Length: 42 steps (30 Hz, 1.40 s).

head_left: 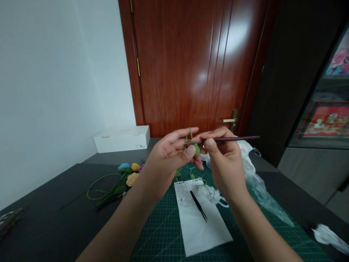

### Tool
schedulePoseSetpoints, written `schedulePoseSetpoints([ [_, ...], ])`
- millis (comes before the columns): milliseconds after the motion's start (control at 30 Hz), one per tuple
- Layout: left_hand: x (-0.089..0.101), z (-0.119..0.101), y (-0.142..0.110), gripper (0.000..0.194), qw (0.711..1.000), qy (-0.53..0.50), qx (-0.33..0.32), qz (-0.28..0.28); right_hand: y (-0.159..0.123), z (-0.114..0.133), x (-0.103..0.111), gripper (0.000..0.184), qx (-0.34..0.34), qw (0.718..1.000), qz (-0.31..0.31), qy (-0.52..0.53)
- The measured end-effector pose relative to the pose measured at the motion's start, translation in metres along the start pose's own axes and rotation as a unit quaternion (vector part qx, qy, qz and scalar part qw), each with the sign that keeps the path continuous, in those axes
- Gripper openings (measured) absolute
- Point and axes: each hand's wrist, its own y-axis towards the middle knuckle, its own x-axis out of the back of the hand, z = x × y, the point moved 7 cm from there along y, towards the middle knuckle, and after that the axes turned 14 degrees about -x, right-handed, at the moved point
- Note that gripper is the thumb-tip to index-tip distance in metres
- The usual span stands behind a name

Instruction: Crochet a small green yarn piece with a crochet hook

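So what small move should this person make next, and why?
Probably hook the yarn and draw it through: the right hand holds the dark crochet hook with its tip at the small green crocheted piece, which the left hand pinches, with green yarn rising above those fingers.

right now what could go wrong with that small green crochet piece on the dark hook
The small green crocheted piece sits at the left hand's fingertips, so it could slip and drop onto the green cutting mat. The thin green yarn rises loose above the fingers and might lose tension. The loop could also slide off the dark slender crochet hook in the right hand.
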Motion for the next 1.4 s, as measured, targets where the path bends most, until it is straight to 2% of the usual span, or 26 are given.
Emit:
schedulePoseSetpoints([
  [167, 0.009, 0.009, 0.004, 0.036, 0.999, 0.020, 0.017, -0.023, 0.004, -0.001, 0.010, 0.016, 0.014, 0.996, -0.036, -0.081],
  [400, 0.012, 0.015, 0.006, 0.035, 0.999, 0.025, 0.015, -0.039, 0.009, -0.006, 0.010, 0.015, -0.008, 0.996, -0.011, -0.086],
  [500, 0.016, 0.020, 0.008, 0.035, 0.999, 0.036, 0.011, -0.030, 0.013, -0.016, 0.012, 0.020, -0.036, 0.996, -0.005, -0.076],
  [600, 0.020, 0.032, 0.008, 0.032, 0.999, 0.042, 0.015, -0.016, 0.011, -0.036, 0.020, 0.026, -0.092, 0.994, 0.005, -0.050],
  [700, 0.026, 0.057, -0.008, 0.037, 0.997, 0.040, 0.067, -0.009, -0.008, -0.062, 0.035, 0.027, -0.140, 0.990, -0.003, -0.014],
  [800, 0.035, 0.084, -0.041, 0.038, 0.992, 0.019, 0.118, -0.029, -0.039, -0.090, 0.050, 0.027, -0.192, 0.981, -0.030, -0.001],
  [900, 0.046, 0.101, -0.071, 0.036, 0.990, 0.011, 0.132, -0.055, -0.065, -0.112, 0.055, 0.029, -0.224, 0.974, -0.034, -0.014],
  [1000, 0.059, 0.105, -0.088, 0.034, 0.988, 0.010, 0.136, -0.073, -0.077, -0.125, 0.050, 0.030, -0.235, 0.972, -0.026, -0.015],
  [1133, 0.070, 0.106, -0.092, 0.038, 0.987, 0.011, 0.145, -0.068, -0.080, -0.135, 0.045, 0.027, -0.241, 0.970, -0.015, -0.007],
  [1400, 0.070, 0.116, -0.101, 0.043, 0.982, -0.015, 0.173, -0.069, -0.088, -0.144, 0.050, 0.018, -0.261, 0.964, -0.031, 0.037],
])
